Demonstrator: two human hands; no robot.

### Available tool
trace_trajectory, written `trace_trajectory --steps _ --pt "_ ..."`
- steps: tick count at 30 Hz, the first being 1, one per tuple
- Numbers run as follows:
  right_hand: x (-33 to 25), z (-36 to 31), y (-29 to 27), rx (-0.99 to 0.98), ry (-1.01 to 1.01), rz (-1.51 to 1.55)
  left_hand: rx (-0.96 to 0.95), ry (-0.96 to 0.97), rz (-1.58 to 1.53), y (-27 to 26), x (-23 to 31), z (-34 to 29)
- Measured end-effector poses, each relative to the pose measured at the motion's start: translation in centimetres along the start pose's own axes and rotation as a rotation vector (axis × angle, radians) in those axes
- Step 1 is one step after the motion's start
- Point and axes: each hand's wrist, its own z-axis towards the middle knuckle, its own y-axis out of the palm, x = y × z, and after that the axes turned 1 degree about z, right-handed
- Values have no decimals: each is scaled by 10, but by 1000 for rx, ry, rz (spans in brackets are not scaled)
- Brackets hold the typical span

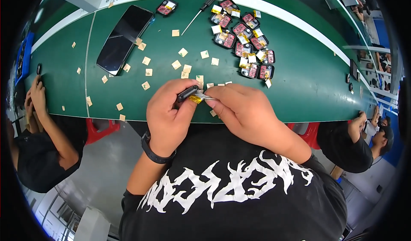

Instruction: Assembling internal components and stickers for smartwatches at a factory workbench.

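My left hand (171,112) is closed around a small black electronic casing (187,93), tilted on its edge above the table's near side. A bit of yellow tape (196,99) shows at the casing's side facing my right hand. My right hand (244,108) pinches a thin silvery piece (206,96) against that taped part. Its far end is hidden in my fingers, so I cannot tell its full shape. Just beyond my hands, small beige square pads (200,78) lie on the green table (171,48).
Several open black casings (243,31) with red boards and white batteries cluster at the far right. A screwdriver (200,13), another open casing (167,7) and a black phone (125,40) lie farther left. People sit at both sides, one with hands (37,95) on the table.
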Motion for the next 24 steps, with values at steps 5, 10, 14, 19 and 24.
trace_trajectory --steps 5,10,14,19,24 --pt "2 -1 9 -2 -3 -40 -8 -6 -21 -1 2 1" --pt "1 -1 9 -24 42 -32 -41 -27 88 0 11 0" --pt "2 -2 9 -38 78 -5 -32 -70 53 7 21 2" --pt "5 -5 7 -40 88 63 -101 -68 57 8 12 -2" --pt "11 -11 -1 -107 94 72 -167 -185 -118 8 20 3"
